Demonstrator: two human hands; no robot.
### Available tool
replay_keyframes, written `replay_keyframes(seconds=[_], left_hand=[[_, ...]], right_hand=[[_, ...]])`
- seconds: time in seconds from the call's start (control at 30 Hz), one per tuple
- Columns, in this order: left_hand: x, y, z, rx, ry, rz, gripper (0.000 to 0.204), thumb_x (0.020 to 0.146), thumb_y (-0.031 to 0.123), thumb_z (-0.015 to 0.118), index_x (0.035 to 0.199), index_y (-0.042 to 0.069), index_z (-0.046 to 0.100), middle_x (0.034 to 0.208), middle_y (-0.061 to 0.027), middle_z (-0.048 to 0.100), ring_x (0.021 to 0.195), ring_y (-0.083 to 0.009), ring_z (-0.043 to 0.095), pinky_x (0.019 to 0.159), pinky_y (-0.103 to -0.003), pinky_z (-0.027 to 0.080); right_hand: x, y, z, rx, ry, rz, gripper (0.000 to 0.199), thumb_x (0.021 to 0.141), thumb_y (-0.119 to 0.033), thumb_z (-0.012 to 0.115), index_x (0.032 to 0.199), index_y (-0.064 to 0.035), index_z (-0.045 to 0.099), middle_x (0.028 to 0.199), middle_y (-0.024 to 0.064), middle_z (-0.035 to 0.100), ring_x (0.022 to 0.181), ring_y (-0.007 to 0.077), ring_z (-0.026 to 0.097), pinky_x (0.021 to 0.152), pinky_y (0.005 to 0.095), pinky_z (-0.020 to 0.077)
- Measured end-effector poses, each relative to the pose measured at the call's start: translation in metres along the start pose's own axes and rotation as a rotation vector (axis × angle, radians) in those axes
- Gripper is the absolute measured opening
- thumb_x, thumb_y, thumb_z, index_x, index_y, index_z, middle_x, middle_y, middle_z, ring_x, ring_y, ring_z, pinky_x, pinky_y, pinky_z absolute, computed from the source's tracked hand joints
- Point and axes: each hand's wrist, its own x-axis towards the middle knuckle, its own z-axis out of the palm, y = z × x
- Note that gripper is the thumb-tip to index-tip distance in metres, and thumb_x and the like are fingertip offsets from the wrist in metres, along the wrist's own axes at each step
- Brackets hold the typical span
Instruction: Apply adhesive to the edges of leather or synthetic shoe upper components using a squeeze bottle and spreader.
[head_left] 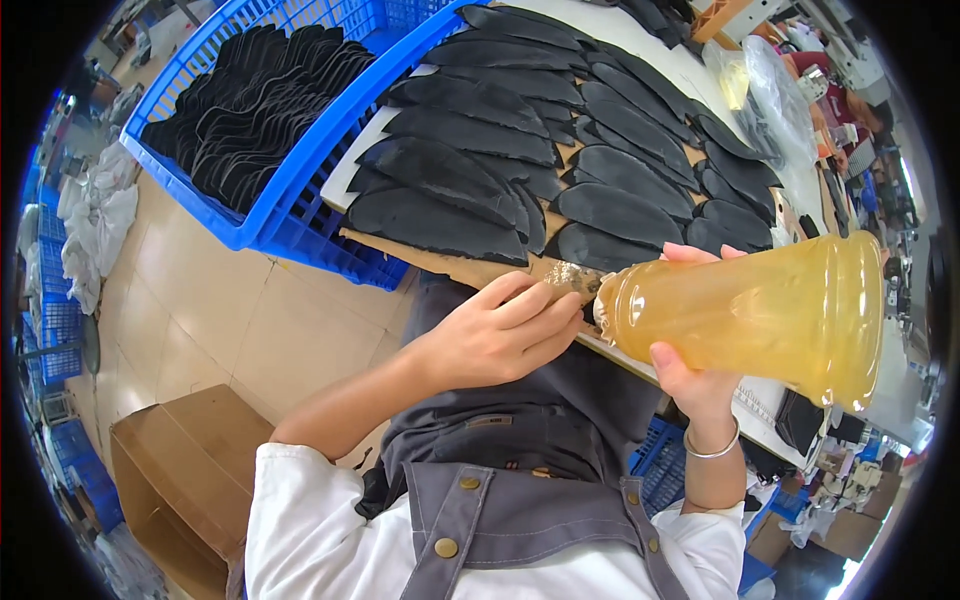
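Observation:
My right hand (692, 382) is wrapped round a large translucent yellow plastic bottle (740, 315), thumb on the near side and fingertips showing on the far side. The bottle lies nearly sideways, its wide end to the right and its narrow end, crusted whitish, pointing left. By that narrow end is my left hand (500, 330), its fingers bent and pinched together. A clear, shiny piece (573, 277) shows just past those fingertips; what they hold is partly hidden. Beyond both hands, black curved flat pieces (450, 165) lie in overlapping rows on brown cardboard (440, 254) on the table.
A blue plastic crate (245, 225) with stacked black pieces stands at the table's left. On the floor at lower left is an open cardboard box (190, 470). Clear plastic bags (780, 95) lie at the table's far right. A ruler-like strip (757, 403) runs along the near right edge.

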Motion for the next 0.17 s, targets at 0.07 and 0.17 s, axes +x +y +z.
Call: replay_keyframes(seconds=[0.07,0.17], left_hand=[[-0.0025,-0.0006,0.0018,0.000,-0.003,-0.003,0.027,0.067,0.013,0.060,0.093,0.005,0.062,0.109,-0.0065,0.055,0.095,-0.0183,0.050,0.083,-0.033,0.045],[-0.0049,-0.0014,0.0033,0.011,-0.011,0.005,0.028,0.067,0.012,0.060,0.094,0.006,0.062,0.110,-0.0068,0.054,0.097,-0.0179,0.049,0.083,-0.033,0.044]], right_hand=[[0.0044,-0.0036,-0.0012,-0.045,-0.022,0.001,0.080,0.063,-0.014,0.074,0.128,-0.0031,0.029,0.123,0.0093,0.048,0.109,0.0191,0.047,0.097,0.0326,0.0350],[0.0063,-0.0042,-0.0029,-0.401,-0.178,-0.055,0.081,0.069,-0.022,0.072,0.131,-0.0035,0.024,0.124,0.0202,0.045,0.111,0.0254,0.047,0.093,0.0358,0.0400]])
